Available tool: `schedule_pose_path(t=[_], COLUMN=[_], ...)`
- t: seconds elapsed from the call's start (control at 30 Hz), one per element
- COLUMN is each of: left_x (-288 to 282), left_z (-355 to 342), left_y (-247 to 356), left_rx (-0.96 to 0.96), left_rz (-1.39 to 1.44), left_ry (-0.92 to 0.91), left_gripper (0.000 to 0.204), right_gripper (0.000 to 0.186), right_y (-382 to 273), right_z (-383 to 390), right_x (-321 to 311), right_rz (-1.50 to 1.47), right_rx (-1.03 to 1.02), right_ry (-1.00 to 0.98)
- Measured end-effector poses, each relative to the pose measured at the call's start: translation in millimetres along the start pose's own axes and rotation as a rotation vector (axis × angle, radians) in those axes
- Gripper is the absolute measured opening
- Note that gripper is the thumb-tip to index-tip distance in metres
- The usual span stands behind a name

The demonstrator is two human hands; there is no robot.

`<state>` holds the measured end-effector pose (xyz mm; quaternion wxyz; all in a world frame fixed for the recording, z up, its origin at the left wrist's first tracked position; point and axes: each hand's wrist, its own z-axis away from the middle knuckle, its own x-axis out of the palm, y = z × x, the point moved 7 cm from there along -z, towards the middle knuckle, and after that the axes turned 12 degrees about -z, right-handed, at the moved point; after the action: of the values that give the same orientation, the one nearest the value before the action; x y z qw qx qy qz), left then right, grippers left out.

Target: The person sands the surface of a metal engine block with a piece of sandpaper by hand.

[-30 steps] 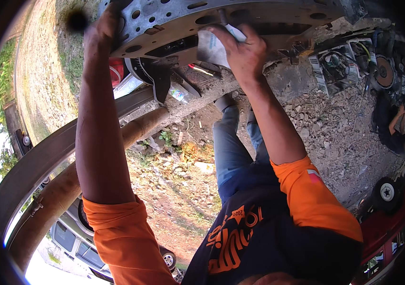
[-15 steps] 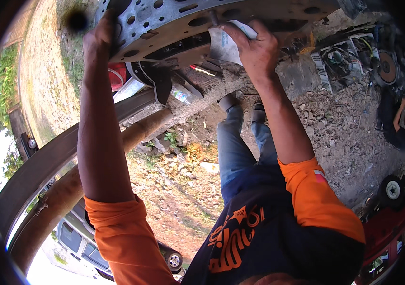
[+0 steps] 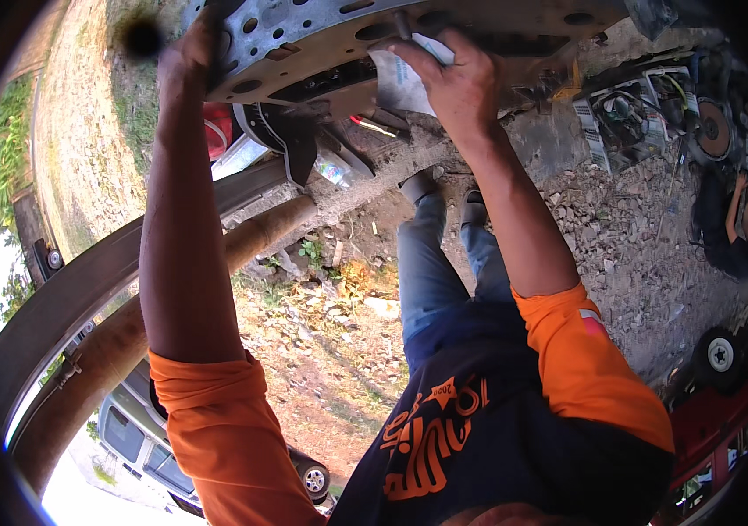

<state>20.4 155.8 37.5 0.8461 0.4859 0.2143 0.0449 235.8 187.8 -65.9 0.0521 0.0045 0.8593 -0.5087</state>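
Note:
A long metal panel (image 3: 326,54) with several round and slotted holes spans the top of the view; its upper face is bare grey, its near side brownish. My left hand (image 3: 183,60) is closed at the panel's left end, its fingertips lost in dark shadow. Against the near side, my right hand (image 3: 464,88) pinches a folded whitish sheet of sandpaper (image 3: 405,83) with faint bluish print, thumb on top. A short dark peg (image 3: 402,24) sticks up just beyond the sheet. What lies behind the sheet is hidden.
Below the panel lie a red-and-yellow hand tool (image 3: 372,125), a clear plastic bottle (image 3: 334,169) and a black curved part (image 3: 291,140). A rusty pipe (image 3: 260,232) and a bent metal beam (image 3: 76,289) run at left. Crates of parts (image 3: 637,105) and another person (image 3: 729,223) are at right.
My right hand and the sandpaper have slid a little left along the panel's near side. My left hand stays at the panel's end. The whole view has shifted slightly.

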Motion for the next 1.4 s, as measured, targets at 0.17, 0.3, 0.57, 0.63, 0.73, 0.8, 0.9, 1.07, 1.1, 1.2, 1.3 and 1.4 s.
schedule_pose_path(t=[0.17, 0.3, 0.57, 0.63, 0.73, 0.8, 0.9, 1.07, 1.1, 1.2, 1.3, 1.4], left_x=[-1.9, 1.8, -7.9, -7.7, -15.5, -22.7, -44.1, -35.1, -38.2, -45.0, -39.1, -58.6], left_z=[-0.9, 8.5, 0.0, 3.6, -6.8, -6.4, -22.5, 4.5, 3.1, 0.4, 6.9, 12.7], left_y=[-0.3, 0.1, -0.8, -1.1, -1.7, -4.2, -9.6, 0.4, 0.8, 3.5, 7.6, 7.2], left_rx=[-0.005, 0.009, 0.013, 0.020, 0.008, 0.007, -0.088, 0.013, -0.013, -0.093, -0.045, -0.079], left_rz=[0.022, 0.032, 0.067, 0.078, 0.104, 0.124, -0.038, 0.048, 0.004, -0.129, -0.036, -0.219], left_ry=[-0.007, -0.011, 0.011, 0.032, 0.066, 0.089, 0.308, 0.265, 0.292, 0.368, 0.297, 0.410], left_gripper=[0.059, 0.060, 0.060, 0.060, 0.060, 0.060, 0.065, 0.064, 0.064, 0.062, 0.063, 0.069], right_gripper=[0.032, 0.030, 0.027, 0.031, 0.026, 0.026, 0.027, 0.028, 0.028, 0.030, 0.030, 0.029], right_y=[-12.9, -2.0, -6.0, 12.3, -6.3, -21.5, -13.1, -8.9, -5.6, 5.2, -16.4, -17.2], right_z=[-0.4, 1.9, 2.6, 8.8, 3.6, 1.5, 3.3, 8.4, 8.2, 5.0, 0.9, 6.5], right_x=[2.9, 1.7, 11.0, 0.4, 15.0, 32.4, 18.9, 32.7, 30.0, 14.3, 28.1, 36.4], right_rz=[0.118, 0.010, -0.014, -0.189, 0.097, 0.052, -0.062, 0.193, 0.139, -0.061, 0.103, 0.047], right_rx=[-0.004, -0.011, 0.036, 0.143, -0.058, -0.173, -0.091, -0.159, -0.172, -0.108, -0.139, -0.156], right_ry=[-0.028, 0.005, -0.033, 0.009, -0.091, -0.037, 0.013, -0.128, -0.087, 0.007, -0.069, -0.090])
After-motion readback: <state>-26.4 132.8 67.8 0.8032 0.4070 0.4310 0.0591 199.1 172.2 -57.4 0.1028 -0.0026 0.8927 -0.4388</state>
